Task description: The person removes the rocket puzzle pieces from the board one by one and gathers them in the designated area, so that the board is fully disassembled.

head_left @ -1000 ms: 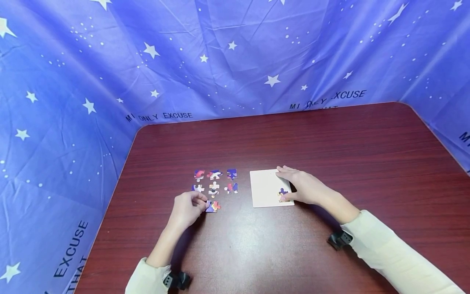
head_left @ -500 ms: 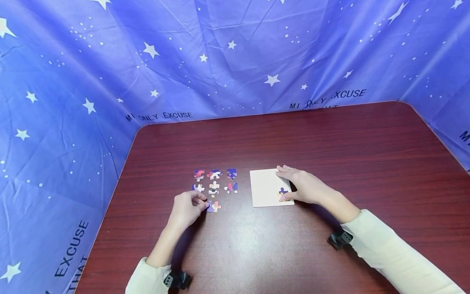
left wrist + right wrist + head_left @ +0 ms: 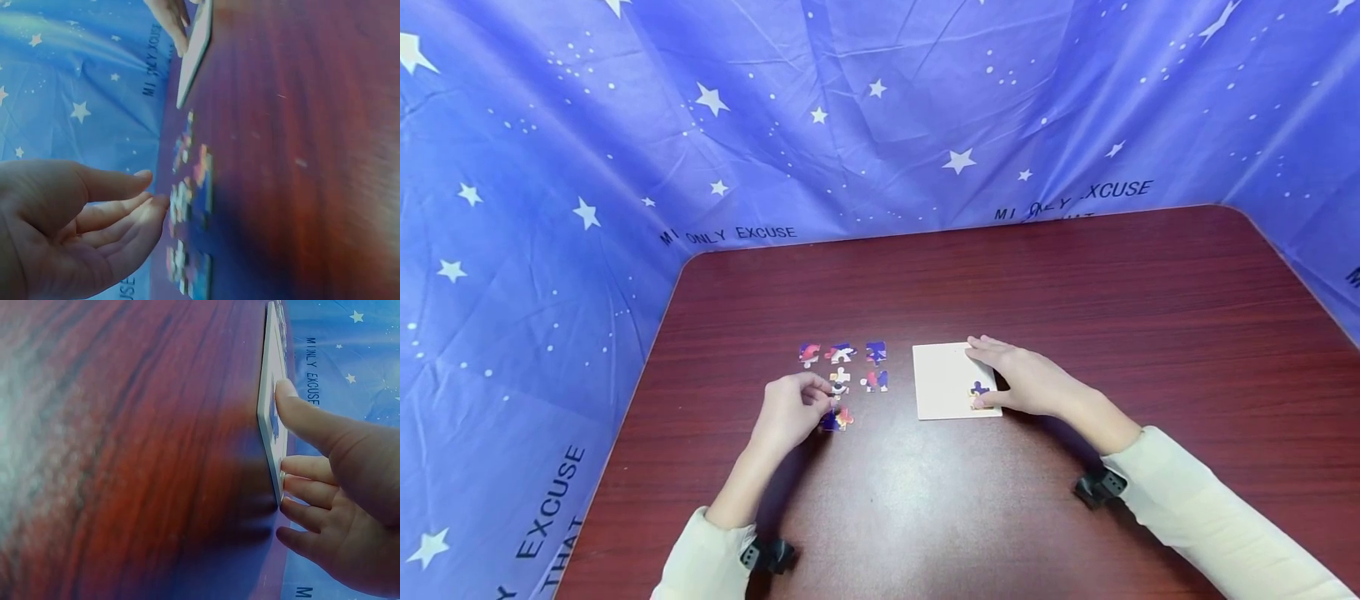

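My left hand [image 3: 792, 408] is over the left side of a group of loose jigsaw pieces in the head view. Its fingertips are beside a blue, red and yellow piece [image 3: 844, 419] in the nearest row and below a white piece [image 3: 839, 379]. The left wrist view has thumb and fingers apart with nothing between them. To the right lies a white square puzzle board [image 3: 942, 379]. My right hand [image 3: 1036, 382] rests on its right edge, fingers stretched toward the far corner. Its thumb [image 3: 287, 394] presses on a blue and yellow jigsaw piece [image 3: 978, 388] at the board's near right corner.
Beyond the left hand are red-and-white pieces [image 3: 841, 353] and a mostly blue piece [image 3: 876, 352]. A red and blue piece [image 3: 876, 381] lies nearer the board. All are on a dark red wooden table [image 3: 925, 517], backed by a blue star curtain [image 3: 880, 125].
My left hand has lifted off the nearest-row piece and shifted slightly away and right, now covering the middle row's left piece. The right hand keeps its place on the board. The head view has shifted slightly.
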The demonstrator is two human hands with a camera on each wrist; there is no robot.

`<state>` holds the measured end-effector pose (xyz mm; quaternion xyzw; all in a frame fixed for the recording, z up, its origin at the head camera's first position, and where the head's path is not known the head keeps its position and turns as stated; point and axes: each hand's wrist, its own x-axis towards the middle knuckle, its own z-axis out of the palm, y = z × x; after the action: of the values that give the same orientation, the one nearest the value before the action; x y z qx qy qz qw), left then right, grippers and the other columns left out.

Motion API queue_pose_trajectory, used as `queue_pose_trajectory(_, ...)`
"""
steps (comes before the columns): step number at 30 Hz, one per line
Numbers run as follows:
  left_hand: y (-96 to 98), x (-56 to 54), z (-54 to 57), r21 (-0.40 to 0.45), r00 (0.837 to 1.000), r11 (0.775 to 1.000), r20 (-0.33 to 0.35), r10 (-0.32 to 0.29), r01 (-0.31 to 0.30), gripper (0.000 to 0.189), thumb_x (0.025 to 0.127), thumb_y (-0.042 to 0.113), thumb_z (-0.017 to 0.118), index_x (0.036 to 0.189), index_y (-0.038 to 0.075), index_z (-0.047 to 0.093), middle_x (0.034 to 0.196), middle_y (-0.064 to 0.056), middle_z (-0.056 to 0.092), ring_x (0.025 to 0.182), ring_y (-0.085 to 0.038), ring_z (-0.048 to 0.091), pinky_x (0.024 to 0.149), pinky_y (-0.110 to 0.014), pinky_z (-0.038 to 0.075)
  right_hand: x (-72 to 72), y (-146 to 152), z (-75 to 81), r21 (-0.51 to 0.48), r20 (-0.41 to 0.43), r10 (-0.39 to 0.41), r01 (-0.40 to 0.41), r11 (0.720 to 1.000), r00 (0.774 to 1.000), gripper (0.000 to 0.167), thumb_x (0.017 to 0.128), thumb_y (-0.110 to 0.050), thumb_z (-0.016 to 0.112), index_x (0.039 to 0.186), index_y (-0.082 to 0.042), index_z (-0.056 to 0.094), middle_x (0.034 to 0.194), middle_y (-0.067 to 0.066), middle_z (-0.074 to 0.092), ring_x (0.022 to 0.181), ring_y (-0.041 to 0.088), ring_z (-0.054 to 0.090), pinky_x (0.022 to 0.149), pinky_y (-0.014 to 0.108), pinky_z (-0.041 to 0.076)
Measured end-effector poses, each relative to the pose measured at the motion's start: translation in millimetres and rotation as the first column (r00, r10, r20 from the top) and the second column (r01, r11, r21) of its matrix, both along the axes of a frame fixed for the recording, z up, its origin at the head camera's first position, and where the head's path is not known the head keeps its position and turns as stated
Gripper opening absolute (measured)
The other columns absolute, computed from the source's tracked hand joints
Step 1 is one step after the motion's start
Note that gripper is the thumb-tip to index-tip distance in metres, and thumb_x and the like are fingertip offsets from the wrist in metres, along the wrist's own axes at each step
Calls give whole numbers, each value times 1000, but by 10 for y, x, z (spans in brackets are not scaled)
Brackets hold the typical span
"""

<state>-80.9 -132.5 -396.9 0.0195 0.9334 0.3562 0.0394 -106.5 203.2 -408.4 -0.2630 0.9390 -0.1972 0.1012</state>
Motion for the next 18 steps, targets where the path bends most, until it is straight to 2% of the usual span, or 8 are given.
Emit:
queue_pose_trajectory(4,118,-100,51,3,998,998,-12,-65,65,12,77,13,77,85,5,72,75,-5,73,67,-11,67,64,-25,54,-9,16,-6,-2,16,1,0,1000,1000,77,81,-39,74,141,-1,45,152,17,40,142,36,35,113,52,33)
queue_pose_trajectory(6,193,-153,70,24,994,994,5,-111,111,12,79,13,76,87,6,71,77,-5,73,68,-10,67,64,-24,53,-15,22,-10,-9,20,7,-7,1000,1000,79,80,-40,75,142,-1,44,152,17,39,142,36,34,114,53,32)
queue_pose_trajectory(12,453,-297,97,91,973,973,62,-220,214,16,81,16,75,93,7,71,82,-4,74,71,-8,67,68,-22,54,-7,55,-30,-27,38,29,-28,999,999,89,75,-41,78,145,-2,40,155,15,35,144,34,31,114,52,32)
queue_pose_trajectory(18,715,-384,98,144,947,944,84,-311,297,21,83,17,73,101,6,70,91,-6,74,82,-14,69,75,-23,54,15,93,-81,-31,5,41,-40,999,999,94,72,-43,81,146,-4,38,156,14,34,144,35,30,114,53,32)
